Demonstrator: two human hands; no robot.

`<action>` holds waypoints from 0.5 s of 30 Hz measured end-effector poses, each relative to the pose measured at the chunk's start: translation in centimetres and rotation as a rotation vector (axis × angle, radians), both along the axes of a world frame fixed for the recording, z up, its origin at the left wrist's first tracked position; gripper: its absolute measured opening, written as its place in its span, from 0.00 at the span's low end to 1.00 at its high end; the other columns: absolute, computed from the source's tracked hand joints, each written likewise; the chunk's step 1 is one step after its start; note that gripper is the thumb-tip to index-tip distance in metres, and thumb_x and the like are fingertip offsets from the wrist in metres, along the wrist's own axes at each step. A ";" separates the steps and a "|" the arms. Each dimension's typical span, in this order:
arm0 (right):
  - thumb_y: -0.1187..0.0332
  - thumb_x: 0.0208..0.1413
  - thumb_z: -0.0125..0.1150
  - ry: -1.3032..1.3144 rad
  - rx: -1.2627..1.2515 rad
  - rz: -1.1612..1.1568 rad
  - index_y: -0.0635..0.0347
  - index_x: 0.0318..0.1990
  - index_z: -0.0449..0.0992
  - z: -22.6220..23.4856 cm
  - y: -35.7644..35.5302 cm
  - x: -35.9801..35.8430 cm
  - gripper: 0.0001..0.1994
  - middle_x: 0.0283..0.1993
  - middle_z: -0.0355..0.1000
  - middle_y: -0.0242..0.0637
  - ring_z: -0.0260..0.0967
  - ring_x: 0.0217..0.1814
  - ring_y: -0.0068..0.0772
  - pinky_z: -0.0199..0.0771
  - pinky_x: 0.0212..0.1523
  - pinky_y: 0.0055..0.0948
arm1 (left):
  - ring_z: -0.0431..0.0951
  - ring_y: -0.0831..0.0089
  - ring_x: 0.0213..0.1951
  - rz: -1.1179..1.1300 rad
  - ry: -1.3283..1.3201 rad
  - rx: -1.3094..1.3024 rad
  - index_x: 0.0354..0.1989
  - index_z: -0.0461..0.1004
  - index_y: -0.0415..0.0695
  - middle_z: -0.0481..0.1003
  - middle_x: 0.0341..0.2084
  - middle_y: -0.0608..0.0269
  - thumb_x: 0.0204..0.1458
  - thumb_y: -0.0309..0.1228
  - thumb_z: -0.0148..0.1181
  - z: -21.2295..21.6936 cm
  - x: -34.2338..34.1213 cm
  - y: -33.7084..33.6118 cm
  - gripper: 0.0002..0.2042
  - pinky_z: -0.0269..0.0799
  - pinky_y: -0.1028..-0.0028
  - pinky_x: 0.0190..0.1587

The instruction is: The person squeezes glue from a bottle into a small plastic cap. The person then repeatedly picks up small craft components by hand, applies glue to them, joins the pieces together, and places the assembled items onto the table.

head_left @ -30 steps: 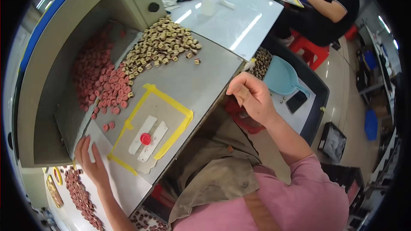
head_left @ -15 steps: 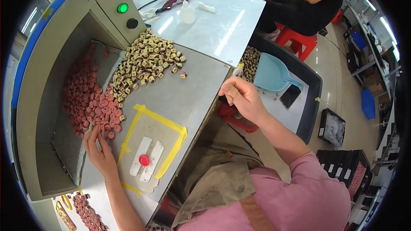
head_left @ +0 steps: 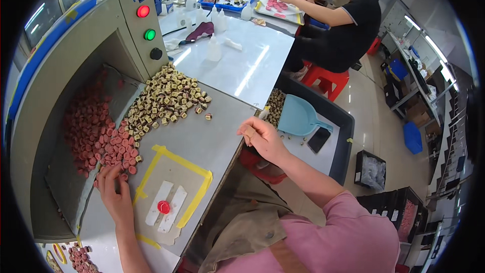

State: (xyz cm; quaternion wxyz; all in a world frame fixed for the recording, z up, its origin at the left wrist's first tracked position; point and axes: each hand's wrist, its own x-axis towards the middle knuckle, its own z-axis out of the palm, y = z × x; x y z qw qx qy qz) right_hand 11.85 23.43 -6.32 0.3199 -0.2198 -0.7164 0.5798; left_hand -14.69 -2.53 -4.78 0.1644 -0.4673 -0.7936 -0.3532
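Note:
My left hand reaches to the near edge of a heap of small pink round pieces. Its fingers are bent and apart, and the tips touch or nearly touch loose pieces there. Over the front edge of the table hangs my right hand, its fingers curled in toward the thumb. Whatever it may hold is hidden. Between my arms, a red round piece rests across two white strips inside a yellow tape outline. Cream-and-dark square pieces are heaped beyond the pink ones.
A machine opening with a lit red and a lit green button stands at the left. Beside the table, a dark tray holds a blue dustpan and a phone. A co-worker sits at the far table near white squeeze bottles.
The view has tilted up, showing more of the far table and the co-worker. My left fingers have bent further against the pink heap. My right hand stays curled near the table edge.

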 end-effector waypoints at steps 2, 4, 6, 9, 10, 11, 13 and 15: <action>0.66 0.65 0.47 -0.006 -0.006 0.003 0.62 0.35 0.72 0.2 -0.2 -0.1 0.10 0.23 0.63 0.27 0.59 0.25 0.14 0.60 0.28 0.17 | 0.70 0.59 0.48 -0.002 0.012 -0.012 0.44 0.73 0.41 0.70 0.43 0.56 0.51 0.16 0.52 0.3 0.4 -0.1 0.13 0.66 0.68 0.50; 0.67 0.65 0.47 -0.003 0.021 0.015 0.62 0.36 0.71 0.8 -0.3 -0.4 0.10 0.26 0.64 0.27 0.59 0.27 0.14 0.61 0.30 0.17 | 0.70 0.61 0.47 -0.020 0.024 -0.032 0.45 0.73 0.41 0.70 0.43 0.56 0.54 0.17 0.50 1.2 0.3 0.1 0.12 0.67 0.70 0.49; 0.67 0.64 0.47 0.014 -0.005 0.034 0.62 0.37 0.71 0.9 -0.5 -0.4 0.09 0.27 0.65 0.27 0.60 0.27 0.14 0.62 0.30 0.17 | 0.71 0.61 0.47 -0.041 -0.001 -0.034 0.45 0.73 0.40 0.70 0.42 0.56 0.55 0.18 0.50 1.6 0.5 0.2 0.11 0.67 0.71 0.49; 0.68 0.64 0.47 0.029 -0.042 0.074 0.62 0.38 0.71 1.3 -0.3 -0.1 0.08 0.29 0.66 0.27 0.60 0.29 0.15 0.63 0.32 0.17 | 0.72 0.63 0.46 -0.066 -0.087 -0.027 0.45 0.73 0.40 0.71 0.42 0.56 0.56 0.19 0.49 1.4 0.4 0.0 0.10 0.67 0.71 0.49; 0.68 0.64 0.48 0.022 -0.053 0.093 0.62 0.38 0.71 1.5 -0.1 0.0 0.08 0.30 0.66 0.27 0.61 0.30 0.15 0.63 0.33 0.17 | 0.72 0.63 0.45 -0.071 -0.155 -0.018 0.45 0.73 0.39 0.72 0.41 0.56 0.56 0.19 0.50 1.2 0.3 -0.1 0.10 0.67 0.71 0.49; 0.68 0.64 0.48 0.028 -0.047 0.089 0.62 0.38 0.71 1.4 0.2 -0.1 0.08 0.30 0.66 0.27 0.61 0.30 0.15 0.63 0.33 0.17 | 0.72 0.63 0.45 -0.074 -0.149 -0.013 0.45 0.73 0.39 0.72 0.41 0.56 0.56 0.19 0.50 1.1 0.2 -0.1 0.10 0.67 0.71 0.49; 0.68 0.64 0.48 0.078 0.002 0.065 0.62 0.40 0.71 0.9 0.8 -0.1 0.07 0.31 0.66 0.26 0.61 0.33 0.15 0.63 0.36 0.17 | 0.71 0.62 0.45 -0.053 -0.074 0.049 0.44 0.73 0.38 0.74 0.40 0.56 0.57 0.20 0.49 0.9 0.4 -0.2 0.09 0.63 0.69 0.52; 0.68 0.64 0.49 0.081 -0.003 0.013 0.62 0.41 0.71 1.8 1.1 0.2 0.07 0.31 0.66 0.26 0.60 0.34 0.14 0.63 0.37 0.17 | 0.71 0.63 0.45 -0.058 -0.063 0.050 0.44 0.73 0.38 0.74 0.40 0.55 0.57 0.20 0.50 1.3 0.6 0.2 0.08 0.63 0.69 0.52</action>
